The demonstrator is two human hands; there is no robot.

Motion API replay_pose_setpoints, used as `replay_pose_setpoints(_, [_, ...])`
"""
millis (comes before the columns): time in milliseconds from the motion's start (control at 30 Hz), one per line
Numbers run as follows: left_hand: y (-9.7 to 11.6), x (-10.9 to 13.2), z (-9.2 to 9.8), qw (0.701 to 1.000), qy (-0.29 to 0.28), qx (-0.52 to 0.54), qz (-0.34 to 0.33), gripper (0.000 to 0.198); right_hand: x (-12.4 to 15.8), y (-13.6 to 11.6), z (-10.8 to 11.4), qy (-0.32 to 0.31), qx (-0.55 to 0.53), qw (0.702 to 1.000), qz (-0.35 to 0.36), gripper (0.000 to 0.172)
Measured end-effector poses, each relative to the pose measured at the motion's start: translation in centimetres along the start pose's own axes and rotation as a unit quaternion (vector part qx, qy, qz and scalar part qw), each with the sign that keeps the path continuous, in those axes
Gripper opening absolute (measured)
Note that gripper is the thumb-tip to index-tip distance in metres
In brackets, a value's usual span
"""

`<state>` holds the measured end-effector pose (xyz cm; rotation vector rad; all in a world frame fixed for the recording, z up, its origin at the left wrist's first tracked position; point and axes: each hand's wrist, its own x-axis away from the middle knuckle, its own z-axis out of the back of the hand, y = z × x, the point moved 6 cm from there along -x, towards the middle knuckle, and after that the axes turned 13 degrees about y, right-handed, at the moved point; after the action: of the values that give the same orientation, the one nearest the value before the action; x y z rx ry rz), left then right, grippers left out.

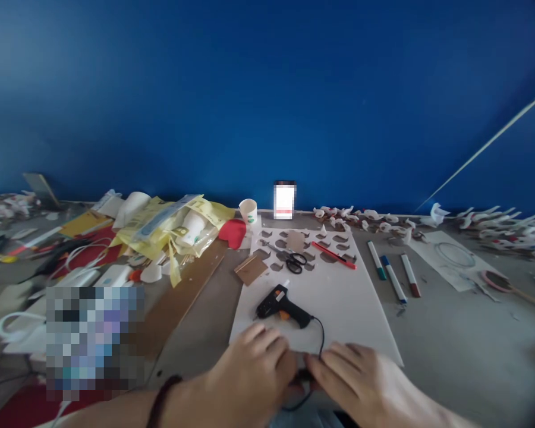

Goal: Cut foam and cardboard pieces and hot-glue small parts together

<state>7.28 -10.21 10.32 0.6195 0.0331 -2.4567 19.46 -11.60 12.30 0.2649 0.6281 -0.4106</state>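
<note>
Glue gun (282, 306) lies on white board (352, 297) just ahead of both hands, long axis nozzle far-left to handle near-right. Cord (323, 340) loops back (black, thin) into closed fingers of left hand (249, 374) and right hand (361, 377); left slightly nearer.

A black cord (320, 342) is pinched between the left hand (254, 371) and right hand (356, 380), near a glue gun (283, 306) laid on a white sheet (339, 291).
</note>
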Motion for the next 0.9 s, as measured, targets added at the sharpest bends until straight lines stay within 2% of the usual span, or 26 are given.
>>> replay_pose_setpoints(100, [0.7, 2.5, -1.1, 0.999, -0.017, 0.028, -0.010, 0.034, 0.1, -1.3, -0.3, -0.008, -0.017, 1.000, 0.013, 0.018])
replay_pose_setpoints(200, [0.5, 3.7, -1.5, 0.994, -0.069, 0.071, 0.039, 0.036, 0.0, -1.8, -0.5, -0.007, -0.030, 0.999, 0.019, 0.013])
replay_pose_setpoints(367, [0.2, 3.5, 0.0, 0.965, -0.167, 0.151, 0.134, 0.031, 0.3, -2.2, -0.9, 0.000, -0.057, 0.998, 0.023, 0.013])
replay_pose_setpoints(433, [0.0, 3.2, 0.4, 0.932, -0.214, 0.220, 0.194, 0.029, 0.5, -2.3, -1.1, 0.002, -0.063, 0.998, 0.018, 0.015])
replay_pose_setpoints(467, [0.0, 3.2, 0.4, 0.901, -0.248, 0.274, 0.227, 0.028, 0.5, -2.3, -1.2, 0.001, -0.065, 0.998, 0.014, 0.015])
replay_pose_setpoints(567, [0.0, 3.0, 0.0, 0.817, -0.299, 0.388, 0.306, 0.028, 0.4, -2.2, -1.3, -0.011, -0.065, 0.998, 0.002, 0.016])
replay_pose_setpoints(633, [0.0, 3.1, -0.6, 0.775, -0.314, 0.432, 0.338, 0.030, 0.4, -2.0, -1.2, -0.017, -0.056, 0.998, -0.009, 0.016])
replay_pose_setpoints(700, [0.1, 3.2, -1.2, 0.752, -0.316, 0.463, 0.348, 0.032, 0.4, -1.8, -0.9, -0.019, -0.049, 0.998, -0.017, 0.017])
replay_pose_setpoints(900, [0.5, 3.8, -1.7, 0.756, -0.275, 0.491, 0.335, 0.043, -0.1, -1.5, 0.1, -0.018, -0.065, 0.997, -0.031, 0.029])
